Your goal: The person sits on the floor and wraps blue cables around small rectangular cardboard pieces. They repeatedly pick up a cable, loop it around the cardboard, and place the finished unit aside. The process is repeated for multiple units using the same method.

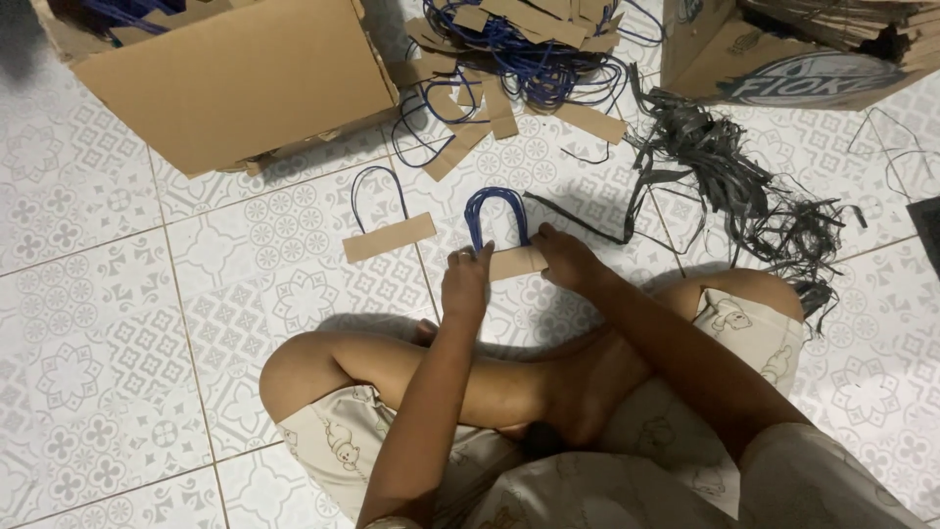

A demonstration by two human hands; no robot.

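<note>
I sit cross-legged on a patterned tile floor. My left hand [465, 282] and my right hand [568, 260] both grip a stack of brown cardboard strips with blue cord loops [497, 220], one hand at each end of the strips [517, 262]. The blue loops arch away from me above the strips. A single cardboard strip with one blue cord loop [388, 236] lies flat on the floor just left of my left hand.
A pile of more strips with blue cord [529, 49] lies ahead. An open cardboard box [235, 83] stands at far left, another box [793, 49] at far right. A tangle of black plastic straps [744, 186] sprawls to my right.
</note>
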